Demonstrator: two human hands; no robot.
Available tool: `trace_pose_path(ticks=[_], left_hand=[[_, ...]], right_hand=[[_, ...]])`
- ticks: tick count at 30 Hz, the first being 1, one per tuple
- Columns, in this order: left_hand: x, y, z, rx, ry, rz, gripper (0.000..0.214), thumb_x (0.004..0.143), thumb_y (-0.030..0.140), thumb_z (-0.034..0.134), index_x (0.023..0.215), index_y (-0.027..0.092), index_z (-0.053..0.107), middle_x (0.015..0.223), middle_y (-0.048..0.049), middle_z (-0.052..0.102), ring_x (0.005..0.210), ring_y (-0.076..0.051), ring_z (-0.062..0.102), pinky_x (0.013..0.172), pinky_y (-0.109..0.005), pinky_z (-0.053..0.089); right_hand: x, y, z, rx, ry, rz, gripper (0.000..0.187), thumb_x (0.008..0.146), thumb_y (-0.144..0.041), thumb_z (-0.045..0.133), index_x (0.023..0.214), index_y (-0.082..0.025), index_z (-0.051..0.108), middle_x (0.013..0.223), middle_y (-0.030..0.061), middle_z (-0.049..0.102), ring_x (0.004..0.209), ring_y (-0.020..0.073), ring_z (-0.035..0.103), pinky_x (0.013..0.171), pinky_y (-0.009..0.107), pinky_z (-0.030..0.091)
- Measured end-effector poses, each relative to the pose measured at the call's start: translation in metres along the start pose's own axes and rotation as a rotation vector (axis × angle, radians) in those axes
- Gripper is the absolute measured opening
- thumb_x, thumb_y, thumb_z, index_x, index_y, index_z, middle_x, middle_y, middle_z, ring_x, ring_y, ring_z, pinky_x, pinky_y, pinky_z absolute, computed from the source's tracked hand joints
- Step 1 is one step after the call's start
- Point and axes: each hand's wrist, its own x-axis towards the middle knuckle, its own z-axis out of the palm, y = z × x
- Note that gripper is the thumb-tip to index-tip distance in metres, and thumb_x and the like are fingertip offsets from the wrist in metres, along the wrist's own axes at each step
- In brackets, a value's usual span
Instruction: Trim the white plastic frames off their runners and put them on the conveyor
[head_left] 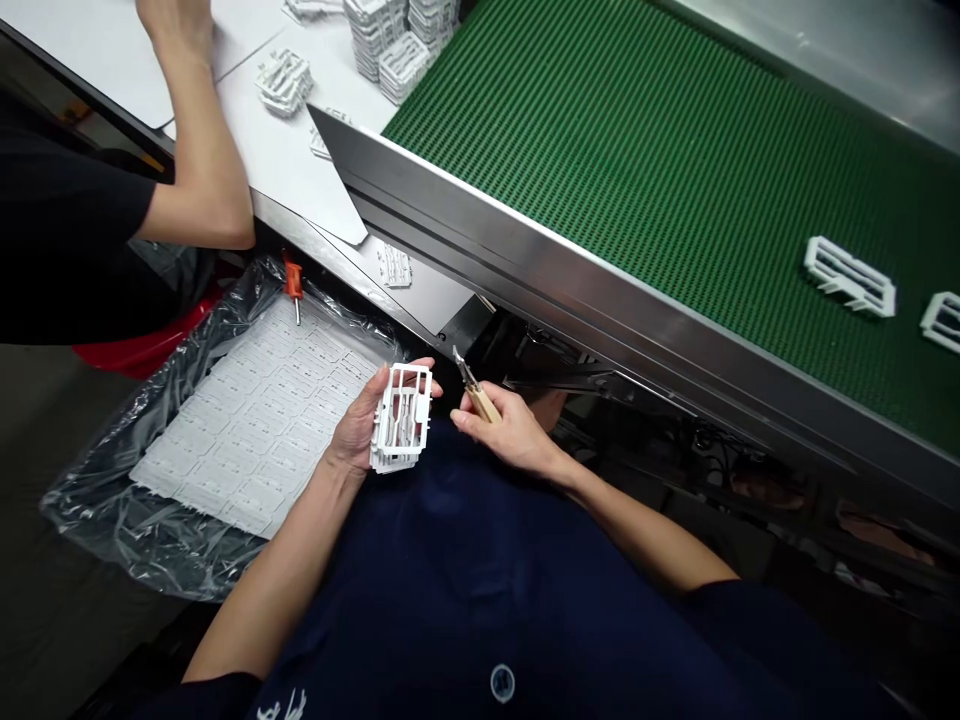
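My left hand (358,425) is closed around a small stack of white plastic frames (403,425), held in front of my chest. The top frame is tilted, and its open slots show more frames beneath. My right hand (506,428) grips the light wooden handle of a small knife (472,385). Its metal blade points up and to the left, a short way right of the stack and apart from it. The exact shape of the blade tip is hard to make out.
A conveyor with a green belt (600,140) and metal side rail (525,240) carries white frames (850,277). Stacked frames (375,35) stand on the white table. A plastic-lined box (97,500) holds moulded sheets (247,420) and an orange-handled tool (292,280). A co-worker's arm (202,170) is at left.
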Motion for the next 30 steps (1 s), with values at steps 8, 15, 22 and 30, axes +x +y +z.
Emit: trace_pose_path(ticks=[8, 15, 22, 30], left_hand=[[0.009, 0.000, 0.009, -0.050, 0.021, 0.059, 0.039, 0.091, 0.042, 0.050, 0.115, 0.013, 0.059, 0.099, -0.0105, 0.068, 0.070, -0.019, 0.066, 0.056, -0.027, 0.055], [0.008, 0.004, 0.007, -0.133, 0.066, 0.098, 0.047, 0.092, 0.051, 0.043, 0.104, 0.011, 0.064, 0.098, -0.0128, 0.067, 0.066, -0.017, 0.065, 0.050, -0.025, 0.053], [0.007, 0.003, 0.001, -0.136, 0.109, 0.111, 0.043, 0.094, 0.045, 0.040, 0.093, 0.010, 0.065, 0.088, -0.0113, 0.070, 0.070, -0.021, 0.068, 0.055, -0.029, 0.057], [0.007, 0.001, 0.001, -0.126, 0.180, 0.096, 0.041, 0.092, 0.047, 0.044, 0.090, 0.012, 0.065, 0.080, -0.0105, 0.071, 0.066, -0.023, 0.068, 0.058, -0.034, 0.057]], right_hand=[[0.004, -0.012, 0.028, 0.302, 0.105, -0.118, 0.021, 0.072, -0.029, 0.065, 0.082, -0.019, 0.048, 0.074, -0.0041, 0.051, 0.063, 0.0086, 0.046, 0.062, 0.022, 0.041], [0.002, -0.026, -0.003, 0.119, 0.169, -0.204, 0.014, 0.073, -0.023, 0.060, 0.082, -0.019, 0.050, 0.069, -0.0051, 0.047, 0.059, 0.0077, 0.042, 0.057, 0.021, 0.038], [0.004, -0.020, 0.006, 0.101, 0.026, -0.144, 0.016, 0.076, -0.029, 0.059, 0.086, -0.020, 0.051, 0.073, -0.0041, 0.049, 0.061, 0.0087, 0.044, 0.060, 0.023, 0.038], [0.005, -0.012, 0.015, 0.207, -0.053, -0.149, 0.017, 0.076, -0.027, 0.059, 0.087, -0.019, 0.049, 0.074, -0.0042, 0.049, 0.062, 0.0084, 0.043, 0.059, 0.022, 0.038]])
